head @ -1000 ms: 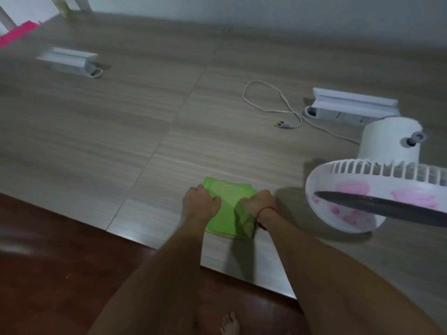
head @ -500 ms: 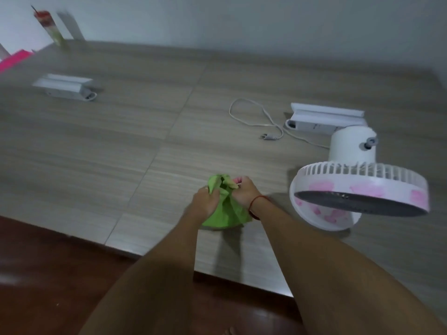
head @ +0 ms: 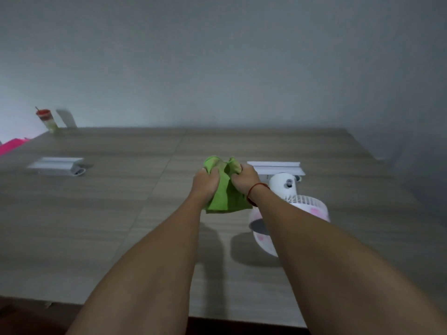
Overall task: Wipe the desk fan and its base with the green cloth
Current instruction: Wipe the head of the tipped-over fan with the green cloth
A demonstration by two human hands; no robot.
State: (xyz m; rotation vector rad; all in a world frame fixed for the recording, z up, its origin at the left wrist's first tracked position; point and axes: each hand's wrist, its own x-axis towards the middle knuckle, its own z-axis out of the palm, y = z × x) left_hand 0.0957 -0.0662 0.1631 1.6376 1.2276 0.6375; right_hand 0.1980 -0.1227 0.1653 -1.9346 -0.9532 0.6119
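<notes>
- Holding the green cloth (head: 223, 194) up off the table (head: 96, 226) with both hands, arms stretched out in front of me.
- My left hand (head: 205, 183) is clenched around the cloth's upper left part; a bunched corner sticks out above the knuckles.
- My right hand (head: 243, 181) is clenched around the upper right part, likewise with a tuft of cloth above the fingers. A red string band (head: 256, 188) sits on that wrist.
- The cloth hangs crumpled between and below the two fists; its lower edge is clear of the tabletop.
- The desk fan (head: 302, 206) stands on the table just right of my hands, partly hidden behind my right forearm. White grille with pink patches, white motor housing with a small knob behind it. The fan's base is not visible to me.
- The cloth and the fan are not touching as far as I can see; the cloth's right edge lies close to the grille in this view.
- A white strip-shaped unit (head: 275, 166) lies behind the fan; a second one (head: 56, 165) lies far left.
- A cup with a red lid (head: 47, 119) stands at the far left corner, by the wall (head: 217, 56).
</notes>
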